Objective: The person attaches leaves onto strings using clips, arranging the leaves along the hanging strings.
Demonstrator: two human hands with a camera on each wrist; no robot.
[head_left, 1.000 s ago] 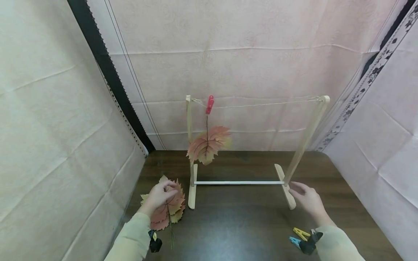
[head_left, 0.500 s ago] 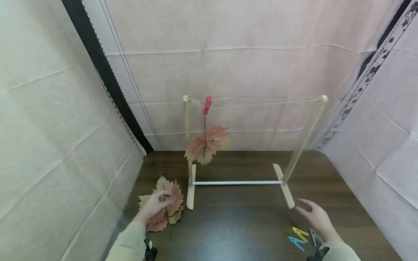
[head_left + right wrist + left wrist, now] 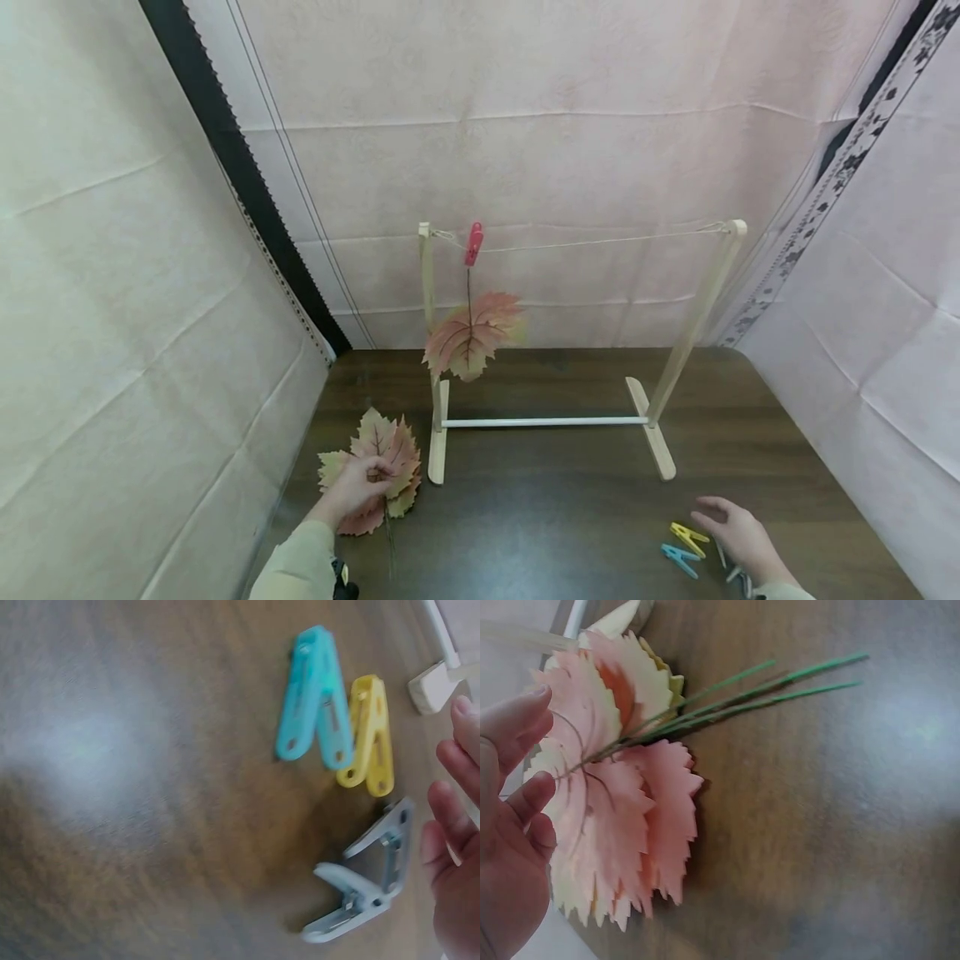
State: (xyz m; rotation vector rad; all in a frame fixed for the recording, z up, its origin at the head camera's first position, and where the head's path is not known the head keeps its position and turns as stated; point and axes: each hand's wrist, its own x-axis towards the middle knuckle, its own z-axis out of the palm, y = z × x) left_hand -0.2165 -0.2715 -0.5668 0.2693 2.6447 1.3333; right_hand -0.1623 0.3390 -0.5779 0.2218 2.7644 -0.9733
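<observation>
A pile of red and yellow paper leaves [image 3: 386,454] with green wire stems [image 3: 742,694] lies on the dark wooden table [image 3: 555,517] at the left. My left hand [image 3: 356,492] rests on this pile, fingers [image 3: 525,720] relaxed over the top leaf [image 3: 615,817]. At the near right my right hand [image 3: 735,537] hovers, holding nothing, just right of a yellow peg [image 3: 690,535], a blue peg [image 3: 678,558] and a grey peg [image 3: 367,881]. In the right wrist view its fingers [image 3: 450,802] stay apart from the pegs.
A wooden rack [image 3: 686,333] with a white crossbar [image 3: 543,422] stands mid-table. From its string [image 3: 600,242] a red peg [image 3: 473,243] holds one leaf [image 3: 468,333] hanging. Pink cloth walls close in behind and at both sides.
My right hand has drawn back from the rack's right foot toward the pegs at the near right. My left hand has slid a little nearer along the leaf pile.
</observation>
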